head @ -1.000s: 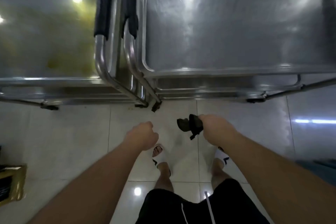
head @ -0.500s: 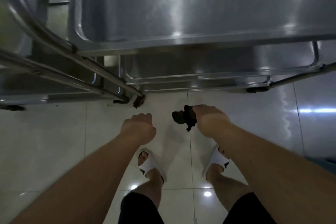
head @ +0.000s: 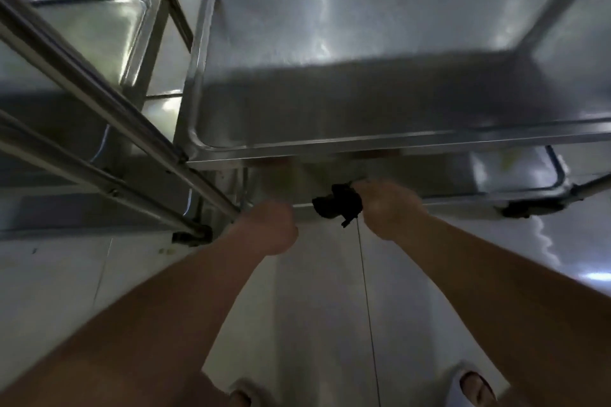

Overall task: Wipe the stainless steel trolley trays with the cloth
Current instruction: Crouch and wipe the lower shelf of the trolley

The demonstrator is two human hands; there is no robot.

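A stainless steel trolley stands in front of me, its middle tray [head: 330,82] wide and bare, with its front rim just above my hands. A lower tray [head: 515,172] shows beneath it at the right. My right hand [head: 386,208] is closed around a bunched dark cloth [head: 339,205], held at the front edge of the lower tray. My left hand [head: 267,228] is a loose fist with nothing in it, just left of the cloth and near the trolley's front left leg.
A second steel trolley [head: 96,30] stands close on the left, its slanted frame bars [head: 109,116] crossing beside my left hand. Castor wheels [head: 193,236] rest on the white tiled floor [head: 66,274]. My sandalled feet [head: 472,387] show at the bottom.
My view has dropped lower and closer, so the middle tray now fills the frame. Both hands have moved forward to the trolley's front edge, the right still gripping the cloth.
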